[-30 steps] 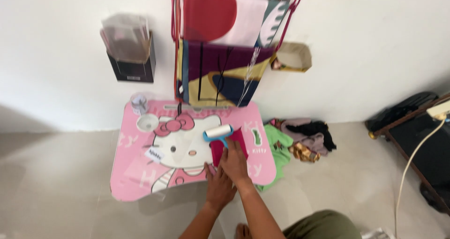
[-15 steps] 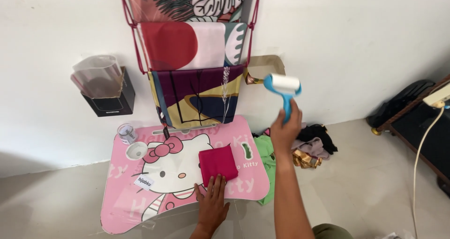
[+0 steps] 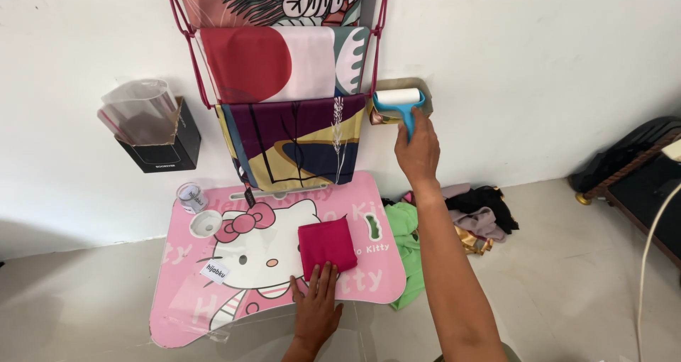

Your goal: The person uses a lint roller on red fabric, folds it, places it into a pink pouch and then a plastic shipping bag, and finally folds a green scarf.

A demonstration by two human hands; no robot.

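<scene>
The blue plastic handle of a lint roller with a white paper roll (image 3: 399,101) is enclosed by the grip of the right hand (image 3: 418,151), whose fingers are wrapped shut around it; the roller is held raised against the white wall (image 3: 539,57), its roll level and just in front of a small tan wall holder (image 3: 425,92), beside the right rail of a red-framed hanging rack of patterned fabrics (image 3: 291,85). The right forearm is stretched upward past the right edge of the pink cartoon-cat lap counter (image 3: 213,312). The left hand (image 3: 316,305) is laid flat and open on that counter, nothing being gripped, with its fingertips (image 3: 323,270) touching the near edge of a folded magenta cloth (image 3: 326,243), which lies on the counter's right half, well inside the edges. Open pink surface is left to the left of the cloth, where only a small white label (image 3: 214,270) lies; a round cup recess (image 3: 206,223) and a small clear tape roll (image 3: 190,195) are found at the far left corner. The counter's back edge is set close to the wall under the rack. Just off its right edge, a green garment (image 3: 408,245) and a heap of dark and beige clothes (image 3: 479,213) are spread on the grey floor (image 3: 567,284); beyond them the floor is open up to a dark piece of furniture (image 3: 638,184) at the right. A black wall box holding clear plastic sleeves (image 3: 152,131) is mounted left of the rack.
</scene>
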